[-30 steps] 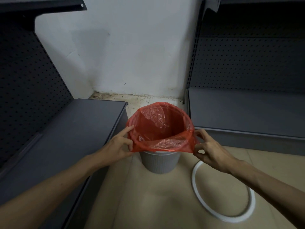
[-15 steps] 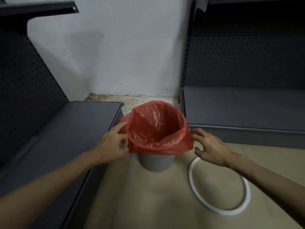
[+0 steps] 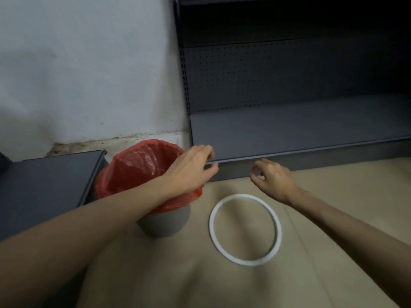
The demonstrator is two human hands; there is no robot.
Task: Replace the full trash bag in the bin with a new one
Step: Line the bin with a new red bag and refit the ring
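**Hands leave the bag rim as the clamp ring waits on the floor**

Both hands have come off the red trash bag (image 3: 142,167), whose edge is folded over the grey bin (image 3: 165,221) beside the low shelf. Left hand (image 3: 190,168) now reaches across the bin mouth, fingers loosely curled and holding nothing; right hand (image 3: 272,177) hovers empty, thumb and forefinger nearly pinched. White ring (image 3: 244,230) lies flat on the floor just right of the bin. Lining looks done; the next move likely calls for lifting the ring and pressing it squarely over the folded rim.
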